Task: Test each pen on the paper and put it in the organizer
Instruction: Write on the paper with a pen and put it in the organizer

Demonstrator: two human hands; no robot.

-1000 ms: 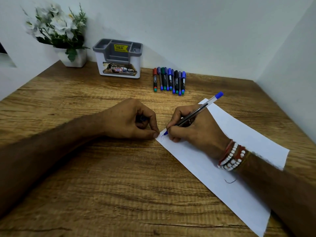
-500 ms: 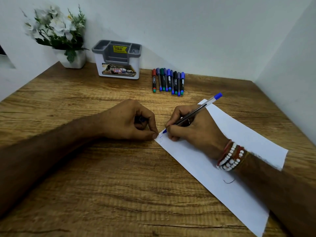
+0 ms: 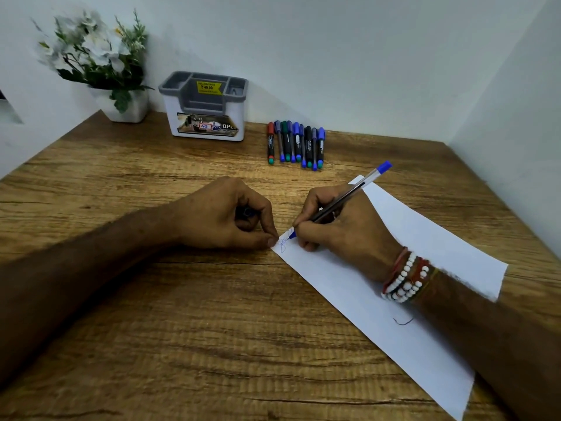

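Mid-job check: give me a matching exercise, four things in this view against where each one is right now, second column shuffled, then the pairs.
1 blue pen
2 organizer
3 markers
4 flower pot

A between the flower pot and the markers
B in the far left corner
C in the right hand, tip on the paper
D lying in a row, right of the organizer

Pairs: 1-C, 2-A, 3-D, 4-B

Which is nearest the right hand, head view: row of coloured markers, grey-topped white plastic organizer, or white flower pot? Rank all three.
1. Row of coloured markers, beyond the right hand.
2. Grey-topped white plastic organizer, back left.
3. White flower pot, far-left corner.
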